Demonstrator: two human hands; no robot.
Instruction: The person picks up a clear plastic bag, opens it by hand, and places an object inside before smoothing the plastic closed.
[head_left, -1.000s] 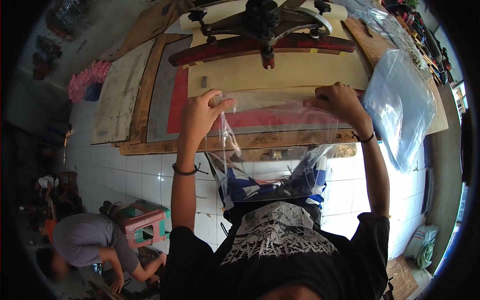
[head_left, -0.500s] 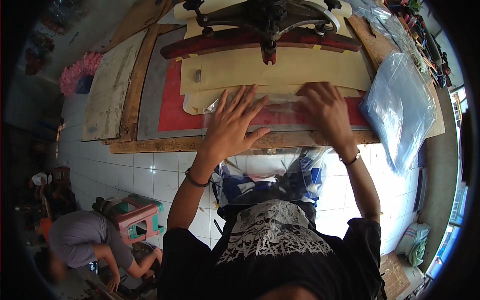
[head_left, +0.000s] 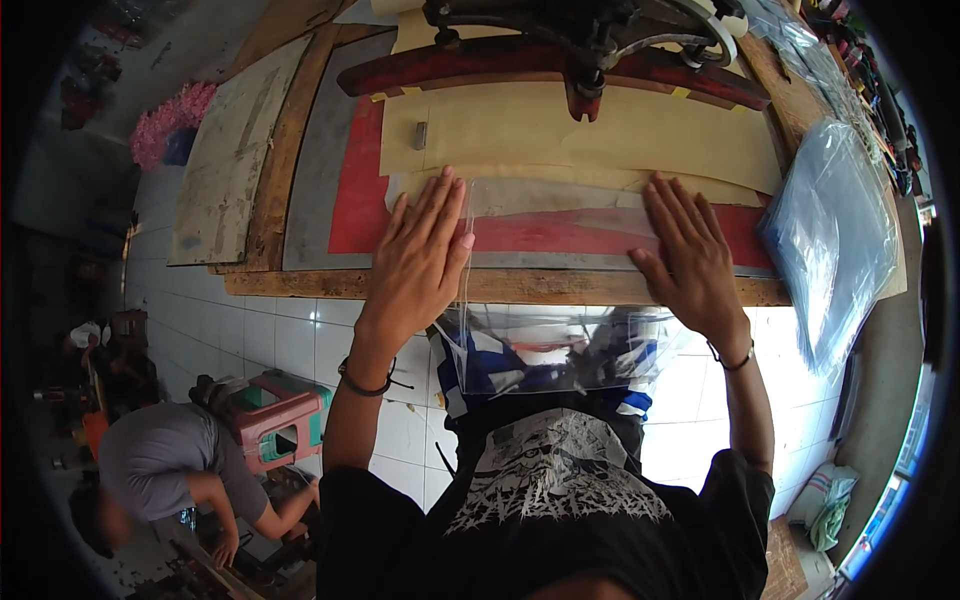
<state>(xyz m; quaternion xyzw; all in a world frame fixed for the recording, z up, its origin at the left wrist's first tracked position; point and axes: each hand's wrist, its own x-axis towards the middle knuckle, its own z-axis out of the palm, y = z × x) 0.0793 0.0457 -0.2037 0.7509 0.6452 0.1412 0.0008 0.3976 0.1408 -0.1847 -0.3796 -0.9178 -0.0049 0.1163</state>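
A clear plastic sheet (head_left: 560,235) lies over the red board (head_left: 355,200) and hangs down past the table's front edge. My left hand (head_left: 422,245) rests flat by the sheet's left side, fingers stretched forward. At its right part my right hand (head_left: 690,245) presses down, palm flat, thumb apart. Both sets of fingertips reach the lower edge of the tan paper (head_left: 580,130). Beyond them, a dark press-like frame with a red bar (head_left: 480,62) spans the paper. A small metal piece (head_left: 420,135) sits on the paper's left part.
A stack of clear plastic sheets (head_left: 835,240) overhangs the table at right. The wooden edge (head_left: 560,287) runs along the front. At left stand a worn board (head_left: 235,150) and, on the tiled floor, a pink and green stool (head_left: 285,420) beside a bending person (head_left: 170,465).
My hands have moved apart, the left one leftward and the right one outward to lie flat. The plastic sheet is now spread smoother between them. My view has shifted slightly.
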